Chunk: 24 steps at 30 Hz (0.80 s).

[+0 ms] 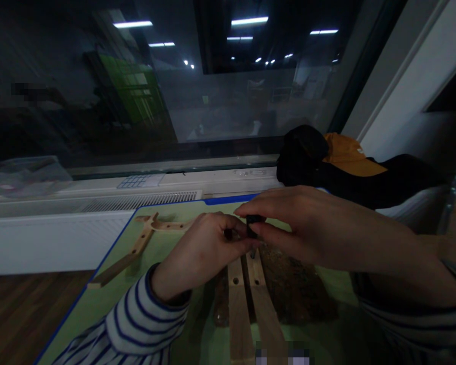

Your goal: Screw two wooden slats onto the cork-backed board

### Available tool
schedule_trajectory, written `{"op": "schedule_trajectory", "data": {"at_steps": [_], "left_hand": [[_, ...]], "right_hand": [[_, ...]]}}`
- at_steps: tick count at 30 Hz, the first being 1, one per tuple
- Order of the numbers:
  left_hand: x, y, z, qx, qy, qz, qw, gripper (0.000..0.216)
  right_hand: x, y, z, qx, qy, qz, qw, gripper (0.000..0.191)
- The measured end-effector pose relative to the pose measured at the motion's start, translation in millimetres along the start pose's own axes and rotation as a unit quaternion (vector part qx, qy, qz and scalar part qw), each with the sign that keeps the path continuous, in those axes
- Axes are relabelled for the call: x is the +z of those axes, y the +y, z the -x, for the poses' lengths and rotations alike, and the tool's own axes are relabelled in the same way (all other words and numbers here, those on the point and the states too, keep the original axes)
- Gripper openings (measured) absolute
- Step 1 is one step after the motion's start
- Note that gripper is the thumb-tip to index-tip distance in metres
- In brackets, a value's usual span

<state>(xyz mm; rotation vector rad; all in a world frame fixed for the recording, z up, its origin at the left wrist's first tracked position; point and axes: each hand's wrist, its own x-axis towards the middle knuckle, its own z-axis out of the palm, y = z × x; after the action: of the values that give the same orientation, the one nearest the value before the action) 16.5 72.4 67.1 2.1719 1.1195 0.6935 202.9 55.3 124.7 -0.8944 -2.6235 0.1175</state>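
My right hand [304, 223] pinches a small black block-like piece [253, 226] between thumb and fingers. Close against it, my left hand [209, 246] has thumb and fingers pressed together; what they grip is hidden. Below both hands lie two pale wooden legs [240, 314] side by side, with drilled holes along them. A small dark pin-like bit [253, 252] stands at a hole in the right-hand leg, under the fingertips. The legs' far ends are covered by my hands. Beneath them is a brown, shiny, crinkled sheet or bag [304, 291].
Another drilled wooden frame piece [142, 238] rests at the left of the pale green, blue-edged tabletop [114, 304]. Behind are a white radiator [53, 238] and a sill with a clear plastic bag [26, 175]. Dark clothing [304, 157] and an orange cap [351, 152] lie at back right.
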Motion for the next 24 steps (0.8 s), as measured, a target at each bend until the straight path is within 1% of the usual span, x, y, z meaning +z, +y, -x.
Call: {"op": "schedule_trajectory", "data": {"at_steps": [4, 7, 15, 19, 24], "left_hand": [[-0.6, -0.8, -0.3, -0.012, -0.020, 0.012, 1.000, 0.019], [-1.6, -0.3, 0.1, -0.024, -0.039, 0.018, 0.999, 0.022], [-3.2, 2.0, 0.5, -0.028, -0.055, 0.019, 0.998, 0.026], [-2.2, 0.9, 0.5, -0.027, -0.043, 0.005, 0.999, 0.025], [-1.4, 1.1, 0.5, -0.017, -0.002, -0.008, 1.000, 0.020]], "right_hand": [[-0.3, 0.2, -1.1, 0.010, -0.023, -0.010, 1.000, 0.018], [-1.3, -0.2, -0.8, 0.021, -0.039, -0.010, 0.999, 0.016], [-0.5, 0.3, -0.5, 0.025, -0.035, 0.001, 0.999, 0.013], [-1.0, 1.0, -1.3, 0.026, -0.040, 0.012, 0.999, 0.012], [0.1, 2.6, -1.3, 0.035, -0.030, 0.022, 0.999, 0.017]]}}
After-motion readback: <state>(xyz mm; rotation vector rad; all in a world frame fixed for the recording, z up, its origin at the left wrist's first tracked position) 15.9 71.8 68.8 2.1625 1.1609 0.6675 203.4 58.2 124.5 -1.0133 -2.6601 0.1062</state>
